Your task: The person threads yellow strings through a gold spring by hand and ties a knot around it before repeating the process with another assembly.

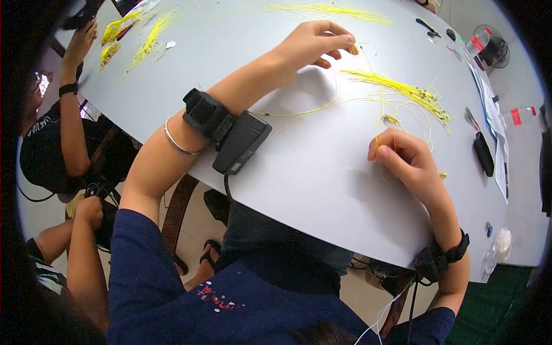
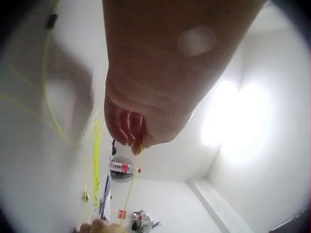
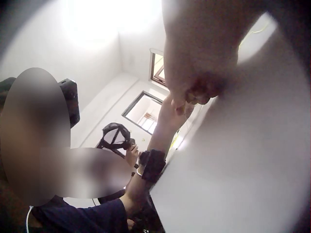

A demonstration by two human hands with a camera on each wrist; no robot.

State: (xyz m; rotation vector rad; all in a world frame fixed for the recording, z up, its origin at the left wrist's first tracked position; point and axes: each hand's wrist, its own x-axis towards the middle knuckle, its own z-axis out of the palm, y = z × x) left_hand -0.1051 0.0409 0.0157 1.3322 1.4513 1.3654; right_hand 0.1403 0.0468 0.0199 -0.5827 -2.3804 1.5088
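My left hand (image 1: 316,46) is raised over the far part of the table, thumb and fingers pinching a small golden-yellow piece (image 1: 353,50). In the left wrist view the same golden piece (image 2: 140,147) shows at the fingertips, and a thin yellow strand (image 2: 129,194) runs from it down toward the right hand. Closer to the table's near edge, my right hand (image 1: 408,161) has its thumb and index finger together on a fine yellow strand (image 1: 377,141). Just beyond its knuckles lies a small yellow coil (image 1: 391,119). Between the hands a bundle of yellow wires (image 1: 402,89) lies flat.
More yellow wires (image 1: 333,10) lie at the far side, and others (image 1: 150,43) at the left. On the right are a black pouch (image 1: 483,154), papers (image 1: 489,115) and bottles (image 1: 520,117). A loose wire (image 1: 299,112) crosses the white table (image 1: 299,167). Another person's arm (image 1: 72,115) is at left.
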